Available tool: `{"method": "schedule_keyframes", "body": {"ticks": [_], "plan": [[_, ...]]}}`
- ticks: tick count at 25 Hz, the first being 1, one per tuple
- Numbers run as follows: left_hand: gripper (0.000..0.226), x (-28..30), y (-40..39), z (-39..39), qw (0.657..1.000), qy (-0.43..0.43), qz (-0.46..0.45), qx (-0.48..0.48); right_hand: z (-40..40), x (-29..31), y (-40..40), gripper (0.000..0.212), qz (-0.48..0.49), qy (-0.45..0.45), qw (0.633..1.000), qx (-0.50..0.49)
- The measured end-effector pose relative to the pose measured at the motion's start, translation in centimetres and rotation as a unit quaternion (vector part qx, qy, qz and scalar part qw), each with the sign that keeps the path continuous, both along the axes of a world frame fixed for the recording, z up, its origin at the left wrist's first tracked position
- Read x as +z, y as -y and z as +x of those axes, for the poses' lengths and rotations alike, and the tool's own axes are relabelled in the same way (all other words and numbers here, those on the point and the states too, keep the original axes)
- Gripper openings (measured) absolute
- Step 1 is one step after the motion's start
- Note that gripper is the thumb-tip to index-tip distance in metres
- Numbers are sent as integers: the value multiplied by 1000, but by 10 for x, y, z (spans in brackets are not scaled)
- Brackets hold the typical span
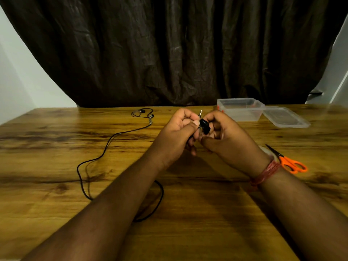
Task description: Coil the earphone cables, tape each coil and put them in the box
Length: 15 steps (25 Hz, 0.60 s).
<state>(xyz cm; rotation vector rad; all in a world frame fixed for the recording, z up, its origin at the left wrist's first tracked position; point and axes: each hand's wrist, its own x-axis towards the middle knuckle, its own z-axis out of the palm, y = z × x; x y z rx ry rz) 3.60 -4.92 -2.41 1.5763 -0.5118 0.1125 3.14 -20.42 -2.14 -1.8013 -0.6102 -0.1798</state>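
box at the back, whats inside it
The clear box looks empty through its walls, though glare hides part of the floor. Its lid lies beside it on the table.

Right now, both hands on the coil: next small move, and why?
Probably press the tape down around the black coil to close it. Both the left hand and right hand pinch it, the plug sticks up, and something clear shows beneath. The open box waits behind; a second earphone cable lies loose.
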Motion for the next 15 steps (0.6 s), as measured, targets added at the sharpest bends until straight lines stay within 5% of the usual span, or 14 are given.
{"method": "schedule_keyframes", "body": {"ticks": [6, 15], "plan": [[10, 0, 2, -1, 999, -12, -49, -15, 2, 3, 0, 22, 67, -84, 994, -19], [7, -2, 5, 2, 994, 0, -93, -51, 0, 3, 6, 15, 219, -278, 932, 75]]}}
